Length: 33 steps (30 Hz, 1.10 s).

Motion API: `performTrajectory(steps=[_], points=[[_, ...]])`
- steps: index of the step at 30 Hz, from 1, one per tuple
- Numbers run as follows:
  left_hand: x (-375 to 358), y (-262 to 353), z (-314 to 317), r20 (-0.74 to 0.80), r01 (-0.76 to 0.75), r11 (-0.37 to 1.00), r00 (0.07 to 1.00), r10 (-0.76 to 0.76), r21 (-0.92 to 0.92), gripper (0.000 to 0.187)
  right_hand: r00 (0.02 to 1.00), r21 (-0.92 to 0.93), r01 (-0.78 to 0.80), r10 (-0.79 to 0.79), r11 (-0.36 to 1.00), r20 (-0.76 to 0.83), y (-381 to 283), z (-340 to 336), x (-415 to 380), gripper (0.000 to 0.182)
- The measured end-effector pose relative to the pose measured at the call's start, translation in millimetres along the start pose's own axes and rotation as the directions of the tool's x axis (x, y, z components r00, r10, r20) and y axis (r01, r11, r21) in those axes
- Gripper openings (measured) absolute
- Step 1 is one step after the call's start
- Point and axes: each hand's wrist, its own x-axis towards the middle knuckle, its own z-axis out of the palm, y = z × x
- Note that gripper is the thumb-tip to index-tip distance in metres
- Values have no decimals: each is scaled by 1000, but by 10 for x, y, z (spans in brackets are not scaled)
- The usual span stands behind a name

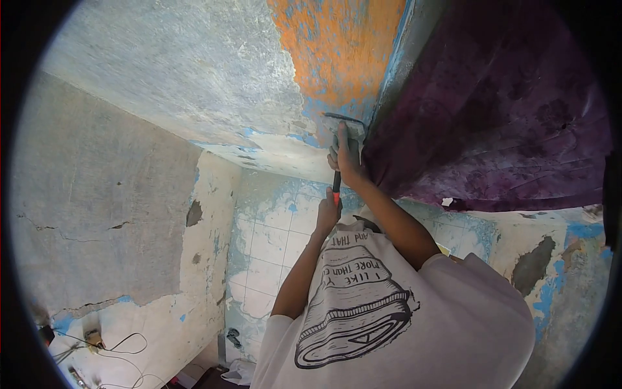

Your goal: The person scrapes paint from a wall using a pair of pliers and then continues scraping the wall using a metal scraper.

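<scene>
A wide-bladed scraper with a black and red handle lies with its blade against the wall, at the lower edge of the orange and blue paint. My left hand is closed around the red end of the handle. Farther up, my right hand grips the tool near its blade, one finger stretched along it and the others curled in. Grey, powdery residue coats these fingers. Orange paint covers the wall above, and beside it the surface is scraped pale grey.
Close to my right hand hangs a dark purple curtain. Below are white tiles with blue stains. On the left, a grey wall patch has cracks. Loose cables and a white plastic bag are at lower left.
</scene>
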Motion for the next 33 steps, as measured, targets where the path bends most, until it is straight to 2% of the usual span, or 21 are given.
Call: performTrajectory(steps=[4, 5, 6, 7, 10, 11, 12, 13, 14, 15, 17, 20, 21, 22, 23, 24, 25, 26, 28, 31, 33], points=[[29, 127, -54, -67, -31, 996, 997, 36, 80, 25, 999, 14, -40, 39, 999, 33, -192, 106, -37, 57], [61, 376, -207, 32, 189, 966, 982, -186, -176, 33, 998, 10, -49, 48, 999, 32, -239, 123, -52, 57], [27, 503, -290, 181, 412, 824, 911, -370, -390, 49, 998, 13, -24, 23, 1000, 55, -272, 142, -71, 57], [-11, 16, 8, -16, -39, 992, 999, 41, 119, 54, 997, 19, 5, -6, 1000, 79, -280, 154, -94, 57], [-102, -186, 79, 41, 37, 995, 998, -41, 95, 60, 997, 17, -66, 65, 998, 44, -41, 5, -43, 53], [-233, 411, -156, -106, -171, 932, 971, 214, 318, 64, 997, 15, -63, 62, 998, 49, -67, 22, -48, 53], [-190, 298, -115, -107, -172, 932, 971, 216, 319, 64, 996, 22, -63, 61, 998, 58, -120, 48, -68, 53], [-154, 55, -7, -60, -122, 964, 988, 140, 235, 64, 996, 28, -67, 65, 997, 65, -168, 67, -100, 54], [-159, 22, 16, -6, -61, 987, 998, 62, 151, 64, 995, 26, -76, 74, 997, 64, -214, 85, -108, 54], [-180, -18, 34, -5, -48, 988, 999, 50, 148, 64, 994, 24, -71, 68, 997, 80, -259, 104, -105, 54], [-165, 175, -55, 72, 23, 1000, 997, -24, 16, 60, 993, 18, -73, 70, 997, 98, -207, 76, -145, 54], [-202, 267, -82, 61, 82, 990, 994, -89, 113, 47, 997, -8, -68, 69, 998, 27, -122, 29, -121, 55], [-264, 310, -80, 18, 86, 992, 996, -88, 94, 35, 995, 5, -92, 92, 996, 29, -102, 7, -125, 56], [-321, 678, -232, -27, 85, 993, 996, -83, 81, 28, 993, 23, -113, 112, 993, 34, -101, 15, -115, 58], [-352, 830, -281, -82, 48, 993, 996, -40, 107, 35, 987, 33, -153, 151, 988, 59, -124, 11, -112, 58], [-377, 826, -223, -230, -37, 983, 970, 78, 178, 57, 987, 38, -148, 146, 988, 66, -110, 1, -106, 58], [-351, 865, -266, -151, 133, 990, 979, -138, -42, 63, 986, 40, -158, 156, 987, 56, -68, -24, -88, 58], [-317, 926, -305, -28, 312, 918, 944, -329, -244, 69, 985, 40, -169, 167, 985, 48, -31, -49, -50, 58], [-265, 965, -323, -1, 346, 892, 932, -362, -290, 73, 985, 47, -169, 167, 984, 54, 8, -78, -47, 58], [-246, 1121, -362, 15, 393, 852, 910, -413, -347, 76, 991, 3, -125, 125, 992, -37, -102, 35, -47, 57], [-233, 1157, -356, 14, 426, 830, 892, -451, -361, 76, 992, 7, -98, 97, 995, 84, -277, 111, -134, 57]])
